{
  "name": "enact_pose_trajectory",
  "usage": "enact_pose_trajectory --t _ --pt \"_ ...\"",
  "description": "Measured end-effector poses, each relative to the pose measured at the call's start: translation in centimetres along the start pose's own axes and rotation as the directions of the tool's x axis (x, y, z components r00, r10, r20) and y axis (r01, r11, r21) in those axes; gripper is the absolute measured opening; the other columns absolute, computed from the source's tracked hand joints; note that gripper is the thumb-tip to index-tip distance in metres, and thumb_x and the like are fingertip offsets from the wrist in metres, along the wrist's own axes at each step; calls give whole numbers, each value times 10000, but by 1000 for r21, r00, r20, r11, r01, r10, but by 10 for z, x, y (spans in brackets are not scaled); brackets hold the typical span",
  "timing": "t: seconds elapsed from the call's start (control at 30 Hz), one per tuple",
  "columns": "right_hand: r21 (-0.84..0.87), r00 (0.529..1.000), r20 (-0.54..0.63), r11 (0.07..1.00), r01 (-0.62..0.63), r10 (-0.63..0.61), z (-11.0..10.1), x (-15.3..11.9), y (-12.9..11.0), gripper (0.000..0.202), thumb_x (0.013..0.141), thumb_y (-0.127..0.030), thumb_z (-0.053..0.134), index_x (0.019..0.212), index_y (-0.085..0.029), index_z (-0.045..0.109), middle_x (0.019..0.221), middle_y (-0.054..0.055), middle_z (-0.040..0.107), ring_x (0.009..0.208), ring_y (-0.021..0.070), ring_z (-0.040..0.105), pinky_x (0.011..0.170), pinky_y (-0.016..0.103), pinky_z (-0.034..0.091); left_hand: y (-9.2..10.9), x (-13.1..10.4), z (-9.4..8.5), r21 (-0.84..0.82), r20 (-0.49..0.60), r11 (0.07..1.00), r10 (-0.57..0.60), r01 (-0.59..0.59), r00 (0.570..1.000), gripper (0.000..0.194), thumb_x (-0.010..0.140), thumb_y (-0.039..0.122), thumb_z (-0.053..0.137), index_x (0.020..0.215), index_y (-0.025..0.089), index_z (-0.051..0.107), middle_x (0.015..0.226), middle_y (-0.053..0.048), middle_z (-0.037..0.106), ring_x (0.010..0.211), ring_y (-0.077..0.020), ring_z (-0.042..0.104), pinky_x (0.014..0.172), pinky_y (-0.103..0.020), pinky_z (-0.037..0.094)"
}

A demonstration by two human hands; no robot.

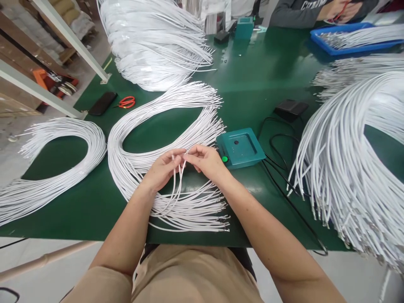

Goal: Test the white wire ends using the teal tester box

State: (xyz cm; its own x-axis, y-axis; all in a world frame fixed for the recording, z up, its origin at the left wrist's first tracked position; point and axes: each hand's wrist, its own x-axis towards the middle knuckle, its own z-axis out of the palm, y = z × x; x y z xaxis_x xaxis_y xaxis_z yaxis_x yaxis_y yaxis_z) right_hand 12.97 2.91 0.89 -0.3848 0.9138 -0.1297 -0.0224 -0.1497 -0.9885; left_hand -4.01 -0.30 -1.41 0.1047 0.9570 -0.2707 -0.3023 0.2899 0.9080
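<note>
My left hand [163, 167] and my right hand [206, 163] meet at the centre, fingertips pinched together on the ends of a few white cables [174, 181]. These cables hang down from my fingers to the loose cable ends below. Exactly what the fingertips press on is too small to make out. Under and behind my hands lies a curved bundle of white cables [118, 162] on the table. Just right of my right hand sits a teal box [257, 149] with a recessed top and a green button [224, 159].
White cable bundles lie at left [94, 145], at the back [151, 38] and at right [334, 126]. Red-handled scissors [126, 102] and a dark phone-like object [103, 103] rest back left. Black cords [284, 181] run on the green table [261, 219]. A co-worker's hands [341, 10] are beyond a blue tray [331, 51].
</note>
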Motion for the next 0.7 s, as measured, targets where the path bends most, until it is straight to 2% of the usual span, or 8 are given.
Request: enact_pose_trajectory --t 0.07,0.13,0.27,0.43,0.5,0.6,0.7 --pt "4 1000 2 1000 1 -1 1 1 3 185 701 -324 691 680 -167 597 521 -57 573 427 54 412 458 209 318 -2 0 4 0 54 999 33 -33 998 316 702 273 813 954 181 647 776 13 651 712 -95 618 708 -217 483" --pt "23 1000 -24 1000 -1 2 3 2 6 180 694 -326 697 705 -166 615 533 -56 581 438 58 432 466 209 332 -3 1 8 8 60 997 71 -71 996 325 682 240 825 918 179 610 759 23 658 700 -97 635 713 -218 494" --pt "78 995 -98 997 18 -10 7 2 9 233 654 -371 736 705 -164 642 544 -57 566 454 62 427 470 218 331 -4 1 9 80 -8 991 104 -103 995 363 664 234 832 922 173 584 742 33 657 644 -86 637 638 -194 488" --pt "139 992 -123 990 9 8 10 1 9 180 711 -322 660 654 -153 633 459 -70 478 433 56 378 465 216 296 -5 3 7 131 -54 986 113 -106 992 415 643 241 842 951 177 572 769 35 651 620 -84 650 540 -161 438" --pt "250 995 -85 968 -37 60 10 2 10 173 704 -313 661 658 -150 625 465 -67 476 434 55 381 462 211 287 -5 3 7 124 -62 985 127 -119 990 422 644 245 841 948 179 555 751 41 642 613 -84 652 519 -154 424" --pt "447 986 51 880 -164 158 11 2 11 220 683 -312 682 593 -159 553 494 -48 492 453 58 406 452 207 286 -3 3 9 111 -44 982 161 -156 986 401 663 263 827 899 176 515 717 43 635 605 -86 648 509 -155 423" --pt "489 980 83 849 -200 183 12 2 8 270 699 -325 683 566 -168 507 491 -49 469 454 62 416 445 208 294 -3 3 11 133 -25 972 196 -191 980 392 691 278 808 842 181 459 714 39 639 593 -88 646 505 -165 431"
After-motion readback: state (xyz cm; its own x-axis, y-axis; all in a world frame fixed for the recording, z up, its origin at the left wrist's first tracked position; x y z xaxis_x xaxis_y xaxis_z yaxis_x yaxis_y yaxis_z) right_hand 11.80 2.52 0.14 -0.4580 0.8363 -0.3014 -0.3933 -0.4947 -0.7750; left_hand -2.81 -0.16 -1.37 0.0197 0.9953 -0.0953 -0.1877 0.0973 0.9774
